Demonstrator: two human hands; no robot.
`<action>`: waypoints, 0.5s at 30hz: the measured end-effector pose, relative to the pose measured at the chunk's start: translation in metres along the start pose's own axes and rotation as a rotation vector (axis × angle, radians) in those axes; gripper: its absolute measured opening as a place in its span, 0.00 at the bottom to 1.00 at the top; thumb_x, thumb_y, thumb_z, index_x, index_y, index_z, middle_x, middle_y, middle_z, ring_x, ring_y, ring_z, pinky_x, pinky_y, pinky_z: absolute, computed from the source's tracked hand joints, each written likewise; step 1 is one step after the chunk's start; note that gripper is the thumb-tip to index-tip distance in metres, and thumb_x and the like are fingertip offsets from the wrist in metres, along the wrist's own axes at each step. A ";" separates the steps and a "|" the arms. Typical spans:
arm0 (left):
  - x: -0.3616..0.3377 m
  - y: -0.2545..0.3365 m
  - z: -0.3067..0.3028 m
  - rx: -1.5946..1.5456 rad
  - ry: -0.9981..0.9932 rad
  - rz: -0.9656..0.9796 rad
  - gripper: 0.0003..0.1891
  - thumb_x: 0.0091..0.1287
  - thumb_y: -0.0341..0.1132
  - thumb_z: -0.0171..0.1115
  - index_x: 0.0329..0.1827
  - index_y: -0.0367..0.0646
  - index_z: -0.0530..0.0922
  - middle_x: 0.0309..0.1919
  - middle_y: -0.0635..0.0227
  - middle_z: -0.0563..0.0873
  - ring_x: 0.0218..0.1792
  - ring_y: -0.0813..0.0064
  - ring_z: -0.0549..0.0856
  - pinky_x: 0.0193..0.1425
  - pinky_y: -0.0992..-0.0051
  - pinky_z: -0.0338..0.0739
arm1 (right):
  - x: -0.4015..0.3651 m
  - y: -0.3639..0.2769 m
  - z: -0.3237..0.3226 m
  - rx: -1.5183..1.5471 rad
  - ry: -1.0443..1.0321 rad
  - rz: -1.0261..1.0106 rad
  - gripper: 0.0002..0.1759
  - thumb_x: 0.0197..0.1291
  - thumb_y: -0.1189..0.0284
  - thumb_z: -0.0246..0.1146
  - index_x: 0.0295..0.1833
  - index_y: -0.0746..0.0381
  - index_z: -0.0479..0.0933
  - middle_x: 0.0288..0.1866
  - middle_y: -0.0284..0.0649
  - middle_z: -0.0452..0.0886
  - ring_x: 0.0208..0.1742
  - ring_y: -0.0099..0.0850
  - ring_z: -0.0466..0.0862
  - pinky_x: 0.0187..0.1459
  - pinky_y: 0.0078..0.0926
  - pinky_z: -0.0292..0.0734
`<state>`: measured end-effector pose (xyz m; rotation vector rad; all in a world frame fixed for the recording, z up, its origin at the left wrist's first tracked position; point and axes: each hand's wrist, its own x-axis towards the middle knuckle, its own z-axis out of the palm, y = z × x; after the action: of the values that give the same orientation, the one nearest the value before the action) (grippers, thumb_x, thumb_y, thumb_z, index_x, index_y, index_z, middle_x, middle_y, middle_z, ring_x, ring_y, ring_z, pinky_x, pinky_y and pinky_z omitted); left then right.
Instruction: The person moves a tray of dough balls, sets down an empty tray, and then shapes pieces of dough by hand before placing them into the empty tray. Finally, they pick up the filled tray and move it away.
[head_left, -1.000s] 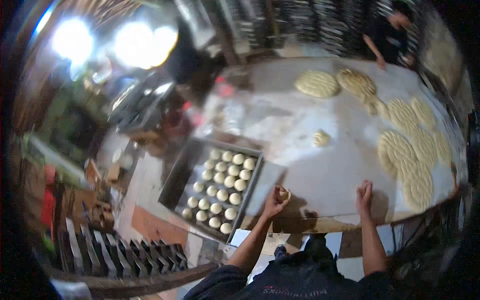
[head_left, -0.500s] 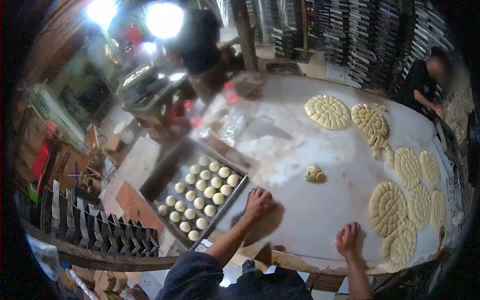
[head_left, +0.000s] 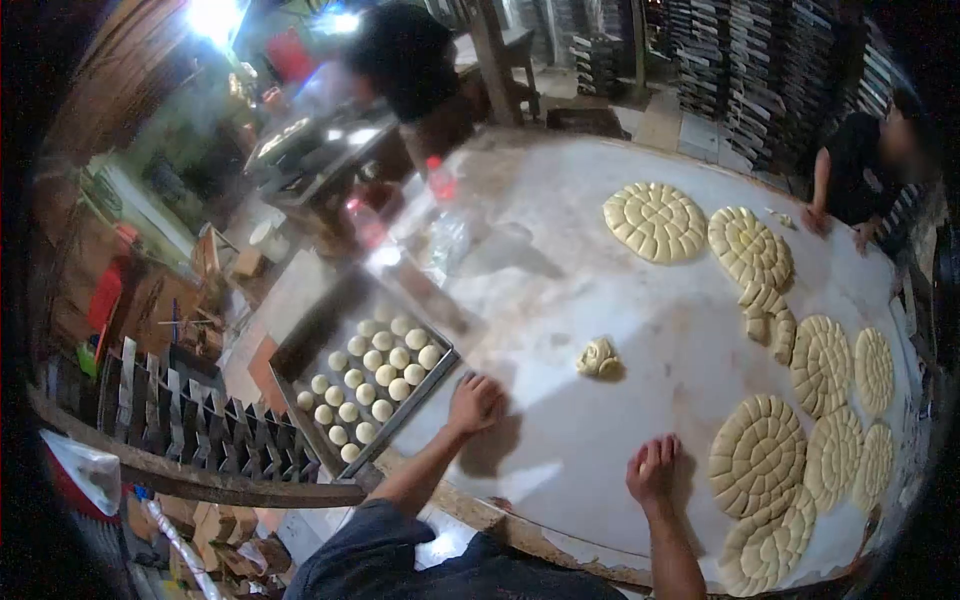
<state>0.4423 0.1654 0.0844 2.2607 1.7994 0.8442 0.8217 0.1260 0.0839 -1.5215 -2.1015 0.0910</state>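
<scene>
Curled fingers and a low palm mark my left hand [head_left: 477, 402], on the table just right of the dough tray. My right hand [head_left: 653, 468] is also closed, lower on the table and left of the cut dough rounds. Whatever lies under either palm is hidden. Rows of smooth dough balls [head_left: 383, 375] sit in a dark metal tray [head_left: 408, 408] at the left. Between and beyond my hands rests a small lumpy piece of dough [head_left: 599, 358]. A large dough round cut into segments [head_left: 757, 453] lies to the right of my right hand.
More scored dough rounds [head_left: 655, 222] lie at the far side and right of the pale table [head_left: 560, 420]. Red-capped bottles [head_left: 440, 180] and a clear plastic bag [head_left: 447, 243] are at the back left. One person [head_left: 858, 170] leans at the far right; another [head_left: 410, 70] stands behind.
The camera view has shifted, so tray and lumpy dough appear further left. Both hands remain curled on the table. The person at the right now has both hands at the table edge.
</scene>
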 end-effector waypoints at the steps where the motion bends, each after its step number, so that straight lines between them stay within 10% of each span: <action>1: 0.014 0.004 0.024 -0.060 0.064 -0.037 0.14 0.50 0.37 0.67 0.39 0.47 0.79 0.39 0.61 0.81 0.48 0.54 0.76 0.52 0.60 0.71 | 0.016 -0.012 0.006 -0.065 0.051 0.022 0.07 0.48 0.75 0.59 0.30 0.66 0.69 0.35 0.51 0.72 0.42 0.54 0.72 0.52 0.54 0.68; 8: -0.066 0.030 0.048 -0.225 -0.132 0.220 0.10 0.50 0.33 0.62 0.37 0.51 0.81 0.39 0.67 0.81 0.47 0.62 0.78 0.59 0.63 0.69 | -0.030 -0.053 -0.015 0.053 -0.215 -0.273 0.08 0.52 0.71 0.59 0.33 0.64 0.72 0.38 0.48 0.76 0.47 0.48 0.77 0.49 0.50 0.73; 15: 0.020 -0.028 0.027 -0.121 0.014 -0.013 0.07 0.52 0.34 0.62 0.34 0.47 0.80 0.36 0.63 0.82 0.45 0.58 0.78 0.53 0.62 0.72 | 0.044 0.006 0.046 -0.171 0.078 0.261 0.05 0.57 0.76 0.55 0.38 0.67 0.70 0.39 0.49 0.72 0.47 0.51 0.73 0.49 0.50 0.70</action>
<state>0.4338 0.1979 0.0566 2.1717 1.7176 0.9421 0.7966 0.1788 0.0594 -1.8649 -1.8809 -0.0541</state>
